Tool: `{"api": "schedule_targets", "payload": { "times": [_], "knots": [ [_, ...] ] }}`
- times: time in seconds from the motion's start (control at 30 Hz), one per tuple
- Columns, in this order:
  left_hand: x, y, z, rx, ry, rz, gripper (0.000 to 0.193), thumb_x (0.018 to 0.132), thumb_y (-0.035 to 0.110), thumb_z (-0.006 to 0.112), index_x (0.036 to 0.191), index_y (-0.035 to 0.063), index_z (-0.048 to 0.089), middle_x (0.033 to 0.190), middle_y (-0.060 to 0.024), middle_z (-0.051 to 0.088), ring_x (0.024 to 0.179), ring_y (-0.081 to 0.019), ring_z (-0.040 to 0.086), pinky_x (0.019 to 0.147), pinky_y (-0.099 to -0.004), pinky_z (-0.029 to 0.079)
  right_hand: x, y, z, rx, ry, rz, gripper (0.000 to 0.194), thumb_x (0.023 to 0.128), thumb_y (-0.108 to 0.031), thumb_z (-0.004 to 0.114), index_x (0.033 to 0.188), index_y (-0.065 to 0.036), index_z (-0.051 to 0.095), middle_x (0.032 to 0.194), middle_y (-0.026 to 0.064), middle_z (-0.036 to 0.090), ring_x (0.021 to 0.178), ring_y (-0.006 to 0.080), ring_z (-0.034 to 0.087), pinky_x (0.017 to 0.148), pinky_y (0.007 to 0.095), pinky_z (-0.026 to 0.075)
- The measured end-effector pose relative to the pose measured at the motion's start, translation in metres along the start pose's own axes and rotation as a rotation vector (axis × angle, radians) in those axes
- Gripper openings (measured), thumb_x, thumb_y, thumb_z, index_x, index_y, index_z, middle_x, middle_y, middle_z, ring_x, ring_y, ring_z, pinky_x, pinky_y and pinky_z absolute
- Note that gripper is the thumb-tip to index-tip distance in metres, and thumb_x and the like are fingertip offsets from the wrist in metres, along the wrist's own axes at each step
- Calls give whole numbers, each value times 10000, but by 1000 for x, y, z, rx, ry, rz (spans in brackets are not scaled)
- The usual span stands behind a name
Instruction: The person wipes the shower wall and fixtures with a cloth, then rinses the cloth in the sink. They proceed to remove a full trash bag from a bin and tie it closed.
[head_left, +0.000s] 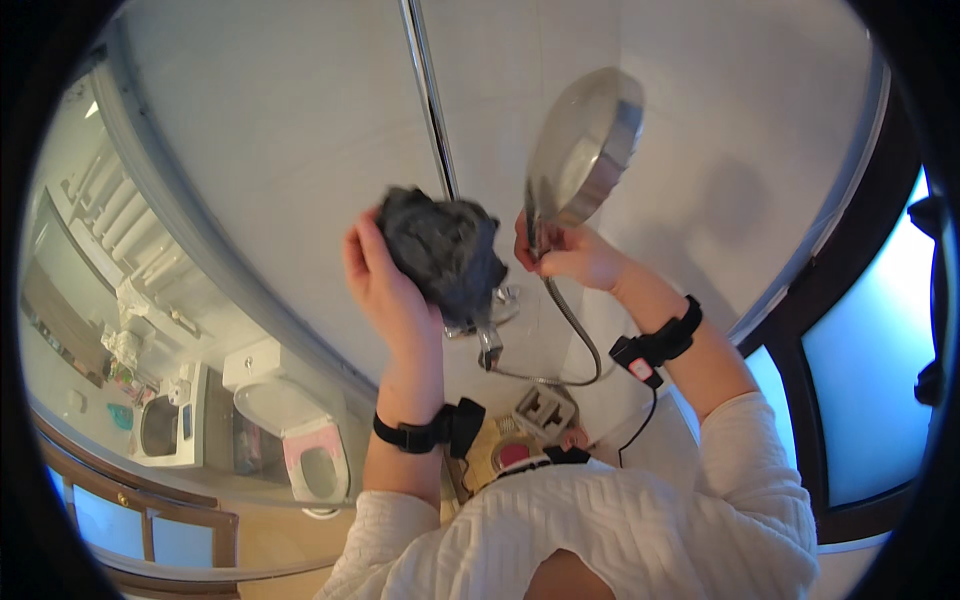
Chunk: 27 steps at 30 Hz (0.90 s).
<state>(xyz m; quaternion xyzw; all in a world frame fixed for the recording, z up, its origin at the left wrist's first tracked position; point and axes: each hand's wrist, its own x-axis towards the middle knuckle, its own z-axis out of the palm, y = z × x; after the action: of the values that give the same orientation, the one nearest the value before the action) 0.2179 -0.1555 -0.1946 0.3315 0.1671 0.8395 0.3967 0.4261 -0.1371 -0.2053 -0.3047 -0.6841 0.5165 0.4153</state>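
Note:
A bunched dark grey cloth (442, 251) sits in my left hand (386, 281), with the thumb and fingers around its left side. My right hand (574, 255) grips the handle of a large round chrome shower head (589, 146), which is raised to the right of the cloth. From that handle a flexible metal hose (574, 322) loops down and back to the left, to a chrome fitting (489, 349) below the cloth. Part of the shower mixer (506, 304) shows behind the cloth; the rest is hidden. No water is plainly visible.
Behind my hands a chrome riser pipe (431, 97) runs up the tiled wall. A grey plastic stool or basket (545, 412) and a round red-centred item (512, 454) are low down. Beyond the glass at left stand a toilet (319, 457) and a washbasin (160, 426). A frosted window (870, 360) is at right.

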Motion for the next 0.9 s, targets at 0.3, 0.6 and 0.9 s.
{"api": "schedule_targets", "payload": {
  "times": [0.3, 0.6, 0.9],
  "knots": [
    [-6, 30, 28, 34, -317, 278, 342, 862, 180, 733, 1113, 24, 562, 1150, -113, 587, 1037, -194, 585, 918, -316, 479, -25, 60, 55, -238, -41, 202, 182, 777, -83, 671, 918, -9, 582, 691, -36, 501, 609, 56, 441, 557, 245, 381],
    [-49, 6, 1, 637, -727, 822, 369, 691, 68, 807, 989, 39, 592, 1087, -145, 561, 1025, -278, 534, 943, -366, 409, -18, 27, 50, -193, 173, 7, 228, 760, -125, 684, 917, 22, 608, 681, 24, 586, 604, 100, 545, 550, 289, 447],
    [-4, 36, 22, 225, -290, 571, 339, 821, 104, 723, 1096, 23, 541, 1207, -146, 524, 1080, -235, 515, 973, -357, 397, -33, 32, 66, -384, -69, 257, 199, 744, -144, 665, 836, 16, 591, 645, 62, 565, 590, 149, 542, 580, 321, 446]
  ]
}}
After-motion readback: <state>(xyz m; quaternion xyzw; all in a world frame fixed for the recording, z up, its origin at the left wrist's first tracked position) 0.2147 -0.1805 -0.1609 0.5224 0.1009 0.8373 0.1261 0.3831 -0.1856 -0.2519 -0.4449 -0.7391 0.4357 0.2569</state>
